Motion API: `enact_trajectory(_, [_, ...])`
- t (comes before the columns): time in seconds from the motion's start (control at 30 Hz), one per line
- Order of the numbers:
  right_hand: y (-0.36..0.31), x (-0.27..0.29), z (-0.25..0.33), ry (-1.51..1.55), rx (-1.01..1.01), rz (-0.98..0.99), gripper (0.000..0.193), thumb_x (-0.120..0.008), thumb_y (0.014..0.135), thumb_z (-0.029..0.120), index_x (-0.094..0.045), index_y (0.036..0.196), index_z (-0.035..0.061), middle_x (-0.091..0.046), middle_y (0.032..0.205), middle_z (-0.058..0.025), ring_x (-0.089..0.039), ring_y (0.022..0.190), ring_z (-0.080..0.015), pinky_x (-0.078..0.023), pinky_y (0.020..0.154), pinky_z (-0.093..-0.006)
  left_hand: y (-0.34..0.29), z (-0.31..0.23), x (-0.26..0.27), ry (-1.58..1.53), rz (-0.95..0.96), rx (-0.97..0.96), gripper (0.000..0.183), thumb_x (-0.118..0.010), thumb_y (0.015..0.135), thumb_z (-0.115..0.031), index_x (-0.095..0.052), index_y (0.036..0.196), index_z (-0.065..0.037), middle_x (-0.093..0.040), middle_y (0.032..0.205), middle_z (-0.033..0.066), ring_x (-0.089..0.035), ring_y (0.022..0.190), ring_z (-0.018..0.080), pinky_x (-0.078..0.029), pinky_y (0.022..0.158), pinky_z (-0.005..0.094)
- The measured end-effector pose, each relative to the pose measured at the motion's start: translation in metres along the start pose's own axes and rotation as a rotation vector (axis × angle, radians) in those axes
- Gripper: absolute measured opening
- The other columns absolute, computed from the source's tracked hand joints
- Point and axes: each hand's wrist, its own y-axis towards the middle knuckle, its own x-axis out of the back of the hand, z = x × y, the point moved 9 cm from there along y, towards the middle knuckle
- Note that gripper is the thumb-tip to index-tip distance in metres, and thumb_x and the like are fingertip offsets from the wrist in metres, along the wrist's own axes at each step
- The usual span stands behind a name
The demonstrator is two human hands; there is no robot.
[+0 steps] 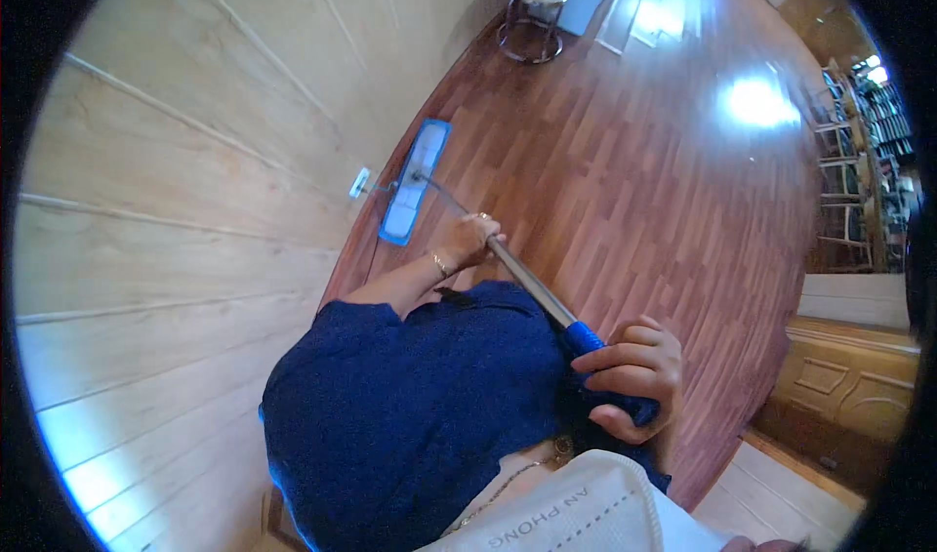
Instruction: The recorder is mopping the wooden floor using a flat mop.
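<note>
A flat mop (532, 286) with a metal pole runs slantwise across my front. Its long mop head (415, 176), pale with a blue rim, lies on the wooden floor close beside the left wall. Partway down the pole, my left hand (468, 240) is wrapped round the metal; a bracelet and a ring show on it. My right hand (634, 371) holds the blue grip (586, 339) at the pole's upper end, its fingers curled over the top.
Pale panelled wall (205, 162) rises on the left, with a socket (359, 183) and a cord near the mop head. A round stool (537, 10) stands at the far end. Chairs or racks (839, 152) line the right side, and a wooden panelled door (839, 386) is nearer.
</note>
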Motion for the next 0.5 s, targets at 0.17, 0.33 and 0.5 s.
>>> enact_trajectory(0.17, [0.025,0.003,0.019,-0.07,0.011,0.048,0.025,-0.079,0.064,0.027,-0.063,0.072,0.0103,-0.069,0.083,-0.0049,-0.06,0.061,-0.0197,-0.045,0.061,-0.035,0.011,0.003,0.004,0.002,0.048,0.04,0.029,-0.058,0.086,-0.03,-0.056,0.067,-0.008,-0.062,0.072,0.0151,-0.061,0.075,0.0358,-0.047,0.066,0.0474])
enact_trajectory(0.33, [0.054,0.027,0.048,-0.146,0.173,-0.011,0.028,-0.076,0.067,0.033,-0.067,0.073,0.0068,-0.07,0.076,-0.0057,-0.061,0.053,-0.0172,-0.043,0.05,-0.03,0.041,-0.028,-0.008,-0.13,0.05,0.048,0.033,-0.058,0.086,-0.036,-0.06,0.069,-0.007,-0.062,0.074,0.0173,-0.061,0.074,0.0381,-0.047,0.066,0.0479])
enact_trajectory(0.5, [0.089,0.048,0.06,-0.09,0.377,-0.086,0.04,-0.081,0.063,0.034,-0.067,0.085,0.0039,-0.067,0.071,-0.0075,-0.062,0.053,-0.0188,-0.045,0.05,-0.0299,0.073,-0.059,-0.007,-0.269,-0.033,-0.045,0.028,-0.064,0.082,-0.032,-0.059,0.067,-0.009,-0.061,0.068,0.0154,-0.061,0.07,0.038,-0.045,0.06,0.0479])
